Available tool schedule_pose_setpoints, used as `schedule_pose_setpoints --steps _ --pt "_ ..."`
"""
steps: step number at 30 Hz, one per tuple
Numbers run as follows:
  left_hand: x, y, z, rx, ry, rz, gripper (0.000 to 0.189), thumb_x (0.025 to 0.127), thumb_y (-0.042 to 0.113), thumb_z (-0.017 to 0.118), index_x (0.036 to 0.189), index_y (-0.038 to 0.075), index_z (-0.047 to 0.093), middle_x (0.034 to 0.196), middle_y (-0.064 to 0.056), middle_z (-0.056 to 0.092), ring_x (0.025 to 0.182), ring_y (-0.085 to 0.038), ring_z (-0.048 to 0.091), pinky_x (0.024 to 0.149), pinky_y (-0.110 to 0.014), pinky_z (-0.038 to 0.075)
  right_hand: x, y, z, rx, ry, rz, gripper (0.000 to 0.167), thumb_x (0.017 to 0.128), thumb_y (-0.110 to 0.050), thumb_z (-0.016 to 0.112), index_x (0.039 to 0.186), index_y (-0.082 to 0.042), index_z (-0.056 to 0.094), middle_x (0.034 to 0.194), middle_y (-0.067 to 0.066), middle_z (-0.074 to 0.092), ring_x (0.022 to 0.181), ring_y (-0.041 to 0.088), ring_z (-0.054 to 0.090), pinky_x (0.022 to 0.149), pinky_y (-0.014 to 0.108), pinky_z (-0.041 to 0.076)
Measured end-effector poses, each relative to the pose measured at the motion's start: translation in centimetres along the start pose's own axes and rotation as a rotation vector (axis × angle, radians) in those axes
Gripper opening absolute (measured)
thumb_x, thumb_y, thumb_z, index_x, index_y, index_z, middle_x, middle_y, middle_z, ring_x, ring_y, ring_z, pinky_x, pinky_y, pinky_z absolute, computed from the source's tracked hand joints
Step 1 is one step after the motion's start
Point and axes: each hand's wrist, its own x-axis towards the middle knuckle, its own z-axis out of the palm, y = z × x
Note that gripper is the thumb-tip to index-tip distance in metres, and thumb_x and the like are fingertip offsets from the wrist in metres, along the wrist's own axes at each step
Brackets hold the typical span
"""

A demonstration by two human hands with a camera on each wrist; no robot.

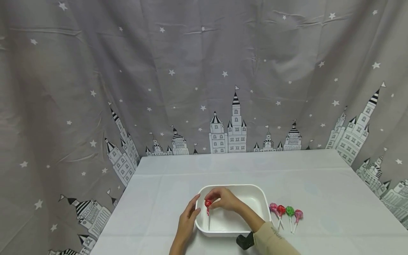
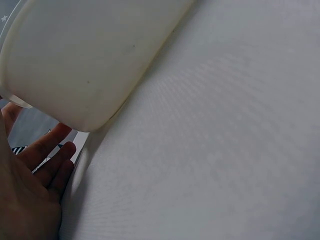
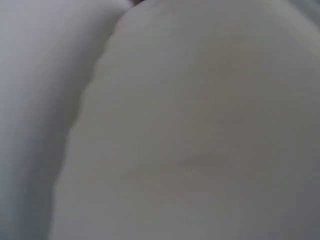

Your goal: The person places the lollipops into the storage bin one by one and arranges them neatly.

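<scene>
In the head view my right hand (image 1: 224,199) reaches over the white plastic tray (image 1: 251,191) and pinches a red lollipop (image 1: 208,203) by its wrapped candy, the white stick pointing toward me. The lollipop is inside the tray near its left wall. My left hand (image 1: 188,219) rests at the tray's left side, fingertips right at the rim. The left wrist view shows the left hand (image 2: 37,175) with loosely extended fingers beside the tray's outer wall (image 2: 85,60). The right wrist view holds only blurred pale surfaces, with the right hand's grip hidden.
Several wrapped lollipops lie in a row right of the tray, among them a green one (image 1: 290,211) and a red one (image 1: 281,209). A white cloth covers the table (image 1: 159,198). Behind hangs a grey curtain (image 1: 191,88) with castles and stars.
</scene>
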Motion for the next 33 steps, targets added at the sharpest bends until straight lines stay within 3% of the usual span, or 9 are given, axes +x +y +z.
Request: schedule_pose_setpoints --steps 6,9,13,20,33 --pt "-0.4 2.8 -0.5 0.004 -0.008 0.009 0.041 0.092 0.006 0.053 0.132 0.004 0.048 0.130 -0.019 0.051 0.112 -0.035 0.053 0.094 -0.031 0.044 0.2 1.0 0.8 -0.064 0.084 -0.022 0.026 0.071 0.000 0.075 0.096 -0.002 0.068 0.088 0.006 0.068 0.081 0.014 0.064 0.076 0.033 0.053" --pt "-0.4 3.3 -0.6 0.008 -0.008 -0.002 0.041 0.092 0.006 0.053 0.132 0.004 0.048 0.128 -0.020 0.052 0.109 -0.036 0.055 0.092 -0.030 0.045 0.2 1.2 1.1 -0.085 0.118 -0.048 0.025 0.071 0.001 0.074 0.095 -0.003 0.068 0.087 0.002 0.068 0.080 0.011 0.064 0.074 0.030 0.053" --pt "-0.4 3.5 -0.5 0.015 -0.005 0.014 0.040 0.092 0.005 0.053 0.132 0.003 0.048 0.131 -0.019 0.050 0.113 -0.037 0.053 0.095 -0.030 0.043 0.0 1.2 1.3 -0.099 0.139 -0.081 0.026 0.071 0.004 0.071 0.095 -0.002 0.068 0.086 -0.001 0.067 0.079 0.009 0.063 0.072 0.025 0.053" --pt "-0.5 3.3 -0.3 0.021 -0.005 0.011 0.040 0.092 0.007 0.053 0.132 0.004 0.049 0.132 -0.019 0.049 0.115 -0.035 0.051 0.096 -0.035 0.042 -0.2 0.9 1.8 -0.095 0.113 0.031 0.026 0.069 0.005 0.075 0.093 0.000 0.067 0.084 0.007 0.068 0.078 0.017 0.064 0.069 0.022 0.052" --pt "-0.4 3.3 -0.3 0.015 -0.017 -0.036 0.040 0.092 0.007 0.053 0.132 0.005 0.049 0.133 -0.018 0.048 0.119 -0.031 0.048 0.100 -0.037 0.038 -0.2 1.2 2.1 -0.139 0.103 0.036 0.025 0.070 0.001 0.076 0.094 -0.001 0.067 0.084 0.005 0.067 0.078 0.016 0.064 0.070 0.021 0.051"
